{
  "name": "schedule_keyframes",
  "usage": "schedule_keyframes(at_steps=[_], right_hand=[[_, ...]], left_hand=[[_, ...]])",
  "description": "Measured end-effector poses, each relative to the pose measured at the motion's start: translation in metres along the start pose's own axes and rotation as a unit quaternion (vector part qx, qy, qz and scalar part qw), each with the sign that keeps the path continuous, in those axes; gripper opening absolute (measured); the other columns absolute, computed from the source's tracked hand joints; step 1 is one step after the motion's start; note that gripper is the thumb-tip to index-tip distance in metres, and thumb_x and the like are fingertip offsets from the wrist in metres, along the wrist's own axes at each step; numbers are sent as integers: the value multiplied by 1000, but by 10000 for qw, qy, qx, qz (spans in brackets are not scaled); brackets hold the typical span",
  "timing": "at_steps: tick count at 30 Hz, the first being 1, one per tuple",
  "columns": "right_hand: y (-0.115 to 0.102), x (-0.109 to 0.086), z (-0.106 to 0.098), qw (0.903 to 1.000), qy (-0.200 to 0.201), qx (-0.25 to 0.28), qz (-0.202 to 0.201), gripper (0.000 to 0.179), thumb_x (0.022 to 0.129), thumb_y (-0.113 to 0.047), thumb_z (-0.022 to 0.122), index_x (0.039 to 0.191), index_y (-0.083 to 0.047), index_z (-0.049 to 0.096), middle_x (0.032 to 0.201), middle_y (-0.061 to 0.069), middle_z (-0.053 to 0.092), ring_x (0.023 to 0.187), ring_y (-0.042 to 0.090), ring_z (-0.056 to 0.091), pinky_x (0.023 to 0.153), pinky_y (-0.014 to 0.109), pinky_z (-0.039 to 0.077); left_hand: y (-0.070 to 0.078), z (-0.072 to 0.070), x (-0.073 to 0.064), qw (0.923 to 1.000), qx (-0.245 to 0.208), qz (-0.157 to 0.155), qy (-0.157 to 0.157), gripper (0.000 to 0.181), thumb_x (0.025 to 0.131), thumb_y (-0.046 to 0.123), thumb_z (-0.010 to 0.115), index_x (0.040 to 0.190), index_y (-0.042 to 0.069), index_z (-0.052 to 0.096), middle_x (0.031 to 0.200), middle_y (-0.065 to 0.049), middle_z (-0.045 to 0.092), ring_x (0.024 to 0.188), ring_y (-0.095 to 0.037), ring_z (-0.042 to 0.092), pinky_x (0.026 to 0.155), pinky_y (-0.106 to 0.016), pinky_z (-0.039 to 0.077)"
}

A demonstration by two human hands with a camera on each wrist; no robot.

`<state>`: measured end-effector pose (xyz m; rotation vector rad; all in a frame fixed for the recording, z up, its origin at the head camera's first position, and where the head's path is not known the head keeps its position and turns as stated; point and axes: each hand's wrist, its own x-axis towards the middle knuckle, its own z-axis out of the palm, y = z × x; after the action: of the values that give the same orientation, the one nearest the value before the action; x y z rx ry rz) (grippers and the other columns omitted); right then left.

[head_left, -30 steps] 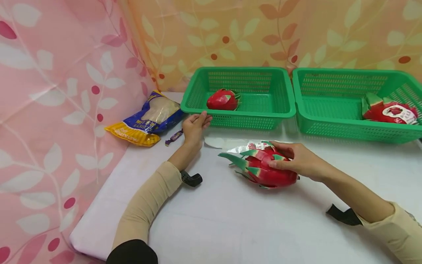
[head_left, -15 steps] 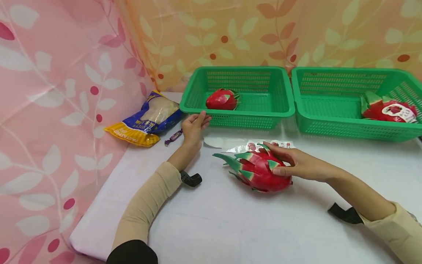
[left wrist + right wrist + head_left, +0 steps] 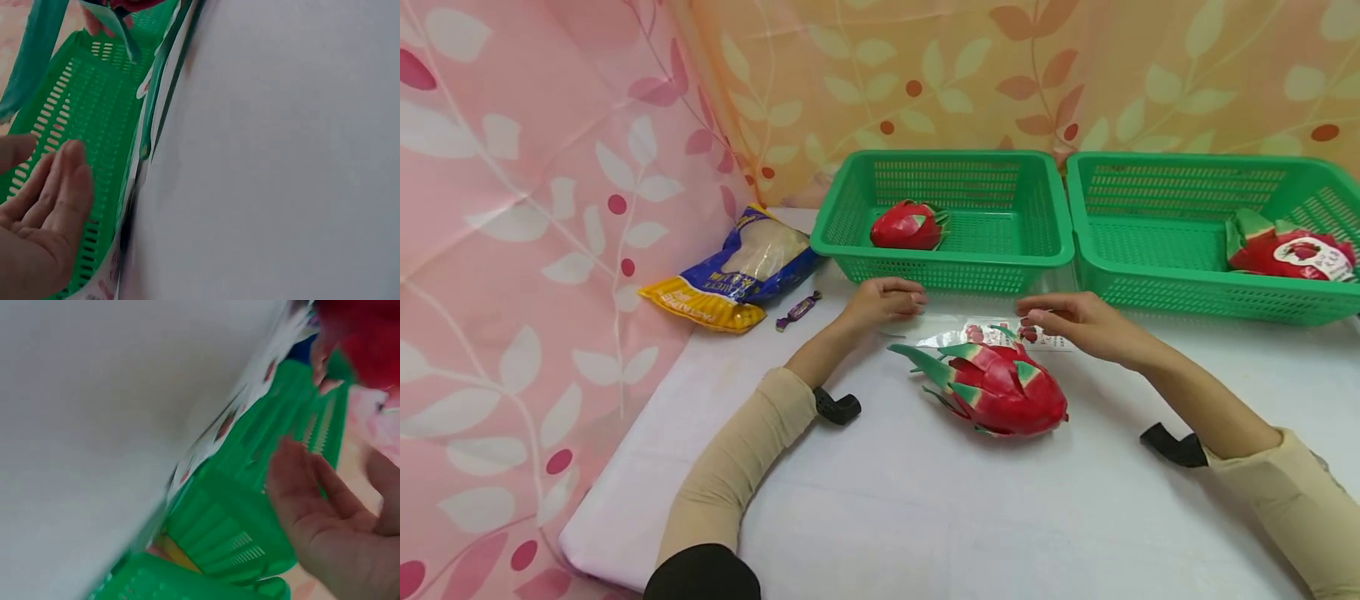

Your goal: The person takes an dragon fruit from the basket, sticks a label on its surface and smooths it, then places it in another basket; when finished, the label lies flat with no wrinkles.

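A red dragon fruit with green-tipped scales lies on the white table, in the middle of the head view. Just behind it is a flat clear strip of printed stickers. My left hand hovers at the strip's left end, fingers loosely bent with nothing between them. Over its right end is my right hand, its thumb apart from the fingers and nothing held. Both wrist views show the same: the left hand and the right hand with bare, relaxed fingers.
Two green baskets stand at the back: the left basket holds a dragon fruit, the right basket a stickered dragon fruit. A blue and yellow pasta bag and a purple wrapped candy lie left.
The dragon fruit has shifted slightly left, and my right hand has let go of it and moved back over the strip. My left hand has moved right from near the left basket's front.
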<state>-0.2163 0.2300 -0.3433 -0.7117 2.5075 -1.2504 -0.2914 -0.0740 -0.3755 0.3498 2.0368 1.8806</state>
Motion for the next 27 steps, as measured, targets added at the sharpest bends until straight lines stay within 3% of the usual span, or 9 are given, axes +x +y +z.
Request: schedule_keyframes(at_steps=[2,4,9,11,14,21,23,27], right_hand=[[4,8,1,9967,193,-785,30,38,92,-16,56,123,5,53,111,22,63,93,25,66,80,35,54],[7,17,3,9895,257,-1423,-90,37,87,-11,61,119,8,56,106,22,66,90,28,66,79,42,53],[10,33,13,9717,398,-2307,-305,38,79,-1,65,115,8,59,102,20,67,66,20,55,59,31,48],[11,37,16,9701,383,-2382,-279,39,77,2,64,116,8,59,101,20,67,61,17,45,54,26,38],[12,39,19,9705,339,-2367,-317,38,76,6,62,114,10,59,105,22,65,66,18,46,56,25,37],[15,38,20,9696,361,-2367,-511,36,74,6,60,110,6,63,96,17,62,82,24,56,64,30,48],[15,37,19,9719,348,-2269,-528,33,75,5,61,108,4,64,94,15,61,82,23,55,64,30,46],[14,35,15,9864,247,-1577,-391,25,80,4,60,105,4,65,95,16,61,72,17,58,58,26,49]], left_hand=[[0,6,3,9965,695,35,-465,29,89,6,57,116,-4,58,110,-19,65,90,-17,67,83,-29,53],[1,12,6,9883,1297,231,-769,29,88,9,60,114,-3,60,110,-19,65,93,-19,66,81,-26,52],[4,26,15,9646,2263,831,-1070,30,85,9,65,112,-4,62,108,-17,66,99,-23,64,83,-24,50],[4,29,17,9582,2478,885,-1122,31,84,8,66,113,-3,62,111,-16,65,102,-22,63,86,-24,50],[3,32,19,9531,2661,860,-1159,33,83,8,67,114,-2,62,114,-14,64,106,-22,62,88,-25,49],[0,36,20,9454,2857,968,-1233,34,83,8,67,115,-2,62,115,-14,64,107,-22,61,88,-25,49],[0,37,20,9443,2904,1046,-1144,31,84,10,66,113,-1,64,113,-12,66,105,-19,62,87,-23,49],[2,38,17,9459,2873,1203,-909,25,83,12,67,106,1,68,103,-10,69,96,-17,66,82,-21,50]])
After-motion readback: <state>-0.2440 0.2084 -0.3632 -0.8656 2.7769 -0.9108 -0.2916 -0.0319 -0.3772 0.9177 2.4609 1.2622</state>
